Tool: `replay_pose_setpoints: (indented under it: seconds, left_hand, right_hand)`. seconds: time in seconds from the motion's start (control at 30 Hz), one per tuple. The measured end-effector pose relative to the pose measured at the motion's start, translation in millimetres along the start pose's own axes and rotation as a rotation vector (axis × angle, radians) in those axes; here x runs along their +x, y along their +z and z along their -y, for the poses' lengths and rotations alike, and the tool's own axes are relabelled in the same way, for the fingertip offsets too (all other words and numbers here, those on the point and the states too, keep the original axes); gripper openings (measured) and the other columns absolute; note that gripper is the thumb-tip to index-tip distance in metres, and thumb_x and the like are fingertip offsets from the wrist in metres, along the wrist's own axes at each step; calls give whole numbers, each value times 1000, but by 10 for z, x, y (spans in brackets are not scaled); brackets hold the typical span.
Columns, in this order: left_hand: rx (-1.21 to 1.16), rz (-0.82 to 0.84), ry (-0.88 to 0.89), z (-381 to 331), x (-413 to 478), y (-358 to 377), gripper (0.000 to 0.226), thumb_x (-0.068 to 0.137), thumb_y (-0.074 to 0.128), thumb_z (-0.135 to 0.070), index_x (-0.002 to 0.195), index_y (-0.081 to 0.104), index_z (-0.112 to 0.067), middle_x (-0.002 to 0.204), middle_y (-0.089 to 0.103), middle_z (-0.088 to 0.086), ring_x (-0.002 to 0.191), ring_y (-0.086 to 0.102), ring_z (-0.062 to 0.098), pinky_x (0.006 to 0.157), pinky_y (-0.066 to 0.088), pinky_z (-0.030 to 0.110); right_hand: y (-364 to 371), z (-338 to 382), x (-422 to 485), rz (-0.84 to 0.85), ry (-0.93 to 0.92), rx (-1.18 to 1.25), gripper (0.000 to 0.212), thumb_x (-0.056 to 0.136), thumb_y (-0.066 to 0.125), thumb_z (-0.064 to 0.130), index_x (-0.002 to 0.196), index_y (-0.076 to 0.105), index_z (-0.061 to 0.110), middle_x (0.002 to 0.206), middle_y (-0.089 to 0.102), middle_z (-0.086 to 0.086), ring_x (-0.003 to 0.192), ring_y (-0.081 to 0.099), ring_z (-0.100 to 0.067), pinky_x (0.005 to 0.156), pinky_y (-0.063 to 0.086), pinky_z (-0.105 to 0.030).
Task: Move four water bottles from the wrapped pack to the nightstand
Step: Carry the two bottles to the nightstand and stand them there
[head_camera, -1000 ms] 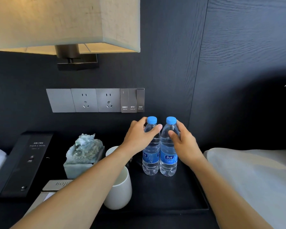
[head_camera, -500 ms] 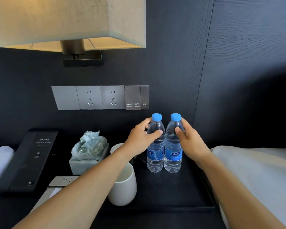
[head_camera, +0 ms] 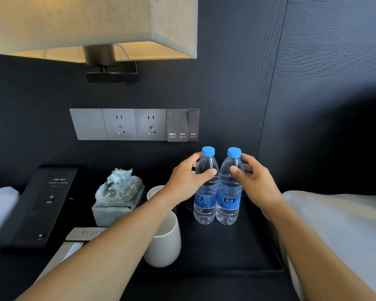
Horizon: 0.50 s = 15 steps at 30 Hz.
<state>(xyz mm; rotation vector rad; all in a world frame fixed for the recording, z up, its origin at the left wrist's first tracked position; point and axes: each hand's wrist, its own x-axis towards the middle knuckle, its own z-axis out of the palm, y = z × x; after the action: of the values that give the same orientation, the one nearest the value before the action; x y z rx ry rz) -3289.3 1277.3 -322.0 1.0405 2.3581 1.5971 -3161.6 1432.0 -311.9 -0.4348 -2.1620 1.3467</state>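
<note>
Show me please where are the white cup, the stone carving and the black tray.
white cup (head_camera: 164,246): head view, on its outer side wall.
stone carving (head_camera: 119,187): head view, on the pale green carved top.
black tray (head_camera: 226,253): head view, on the bare floor in front of the bottles.

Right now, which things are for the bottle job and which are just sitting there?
For the job:
left bottle, held by the left hand
right bottle, held by the right hand
black tray they stand on

Just sitting there:
white cup
stone carving
black folder
lamp
sockets
switches
pillow
</note>
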Motion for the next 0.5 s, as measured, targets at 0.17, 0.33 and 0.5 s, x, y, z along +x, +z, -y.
replay_pose_setpoints:
  seconds: [0.17, 0.33, 0.5]
  left_hand:
    - [2, 7, -5, 5, 5, -1, 59, 92, 71, -41, 147, 48, -39, 107, 57, -23, 115, 59, 13, 90, 50, 28]
    - [6, 10, -2, 3, 0, 9, 61, 93, 70, -42, 149, 44, -41, 106, 57, -31, 103, 58, 6, 77, 47, 16]
    - [5, -5, -2, 22, -38, 90, 67, 95, 66, -46, 155, 35, -43, 146, 59, -5, 128, 59, 18, 105, 52, 42]
  right_hand:
    - [-1, 0, 27, -34, 31, 3, 51, 97, 68, 26, 146, 52, 21, 127, 68, -8, 116, 67, -28, 99, 56, -53]
    - [17, -24, 23, -34, 31, 10, 51, 97, 68, 27, 146, 52, 22, 130, 67, -7, 118, 66, -27, 100, 55, -53]
    - [55, -34, -33, -53, 4, 9, 54, 98, 66, 24, 150, 49, 23, 134, 67, -6, 121, 65, -26, 104, 53, -50]
